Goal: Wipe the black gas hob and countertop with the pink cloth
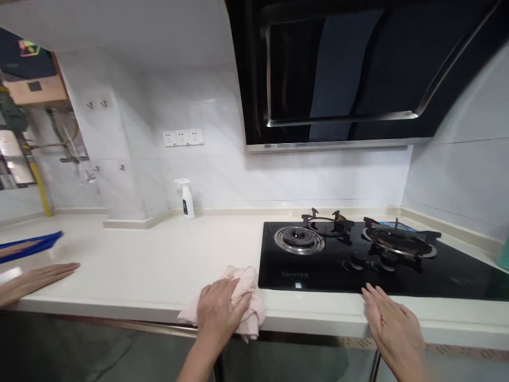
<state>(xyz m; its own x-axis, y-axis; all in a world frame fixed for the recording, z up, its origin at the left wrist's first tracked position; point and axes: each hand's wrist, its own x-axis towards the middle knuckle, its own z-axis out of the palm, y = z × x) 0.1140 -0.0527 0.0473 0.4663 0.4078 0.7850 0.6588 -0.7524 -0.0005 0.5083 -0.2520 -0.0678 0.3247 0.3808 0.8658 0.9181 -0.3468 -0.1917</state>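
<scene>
My left hand (pixel 218 310) presses a crumpled pale pink cloth (pixel 251 307) onto the front edge of the white countertop (pixel 159 265), its fingers curled over the fabric. Part of the cloth hangs over the edge. My right hand (pixel 393 329) rests at the counter's front edge, fingers stretched out and nothing in them, just in front of the black gas stove (pixel 326 278). On the stove, the left burner (pixel 299 240) is bare, while a pot support (pixel 328 225) sits behind it. The right burner (pixel 397 240) has its support around it.
Another person's hand (pixel 43 278) lies flat on the counter at far left, near a blue-edged item (pixel 50 240). A white spray bottle (pixel 187 201) stands against the back wall. Overhead slants a black range hood (pixel 350 69). Wall sockets (pixel 182 137) are above the bottle.
</scene>
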